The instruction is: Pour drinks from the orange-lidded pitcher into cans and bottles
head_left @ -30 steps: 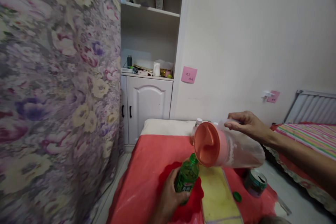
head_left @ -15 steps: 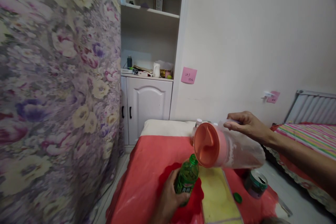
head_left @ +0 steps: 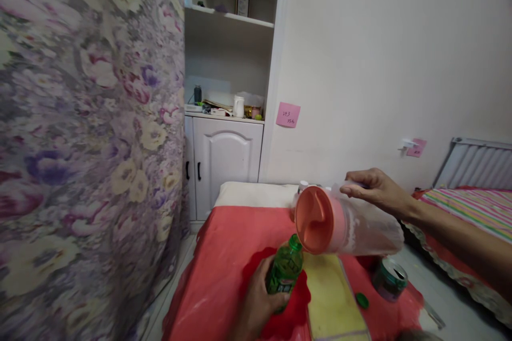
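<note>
My left hand (head_left: pixel 260 295) is wrapped round a green plastic bottle (head_left: pixel 286 272), its open mouth tilted slightly to the right. Above a red scalloped tray (head_left: pixel 294 322) the bottle is held. My right hand (head_left: pixel 370 184) grips the handle of a clear pitcher (head_left: pixel 372 229) with an orange lid (head_left: pixel 314 220). The pitcher lies nearly on its side, lid end to the left, with its lower rim at the bottle's mouth. Whether liquid is flowing I cannot tell. A green bottle cap (head_left: pixel 362 300) rests on the tablecloth to the right.
An opened can (head_left: pixel 390 278) stands at the table's right, near a yellow cloth or board (head_left: pixel 336 298). Small bottles (head_left: pixel 303 186) stand behind the pitcher. A red tablecloth (head_left: pixel 240 229) covers the table. A floral curtain (head_left: pixel 92 144) hangs left; a striped bed (head_left: pixel 472 208) is at right.
Almost nothing differs. The bottle and the pitcher hold the same pose, mouth to lid, and both hands keep their grip.
</note>
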The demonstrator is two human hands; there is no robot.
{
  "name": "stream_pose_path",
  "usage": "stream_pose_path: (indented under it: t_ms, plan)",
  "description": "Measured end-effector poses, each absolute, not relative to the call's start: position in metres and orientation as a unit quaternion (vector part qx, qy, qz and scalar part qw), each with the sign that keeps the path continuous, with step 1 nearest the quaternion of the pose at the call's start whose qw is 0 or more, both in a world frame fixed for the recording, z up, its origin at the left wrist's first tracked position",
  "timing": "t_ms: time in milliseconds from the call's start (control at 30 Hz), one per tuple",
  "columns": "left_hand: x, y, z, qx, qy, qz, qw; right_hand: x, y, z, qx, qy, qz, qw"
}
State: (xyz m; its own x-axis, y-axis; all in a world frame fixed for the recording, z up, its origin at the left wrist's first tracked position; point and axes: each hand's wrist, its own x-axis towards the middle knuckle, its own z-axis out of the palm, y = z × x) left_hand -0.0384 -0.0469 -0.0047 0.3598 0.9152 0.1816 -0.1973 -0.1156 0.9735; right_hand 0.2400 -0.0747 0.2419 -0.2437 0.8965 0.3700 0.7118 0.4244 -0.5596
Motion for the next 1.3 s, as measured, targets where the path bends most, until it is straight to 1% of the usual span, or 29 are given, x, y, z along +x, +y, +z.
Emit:
stream_pose_path:
  t_ms: [367, 833, 1000, 1300]
  plan:
    - [-0.0387, -0.0453, -0.0085, 0.581, 0.315, 0.467, 0.587, 0.2416, -0.0738, 0.2428, -0.514, -0.775, 0.154, 0.334]
    - [-0.0383, -0.0459, -0.0111, 0.577, 0.312, 0.468, 0.591, 0.2439, -0.0737, 0.2442, -0.518, -0.781, 0.132, 0.323]
    - [-0.0385, -0.0452, -0.0096, 0.576, 0.343, 0.466, 0.577, 0.2435, -0.0741, 0.2458, -0.519, -0.778, 0.141, 0.326]
    - [-0.0392, -0.0448, -0.0097, 0.583, 0.331, 0.464, 0.578, 0.2435, -0.0743, 0.2472, -0.519, -0.778, 0.133, 0.327]
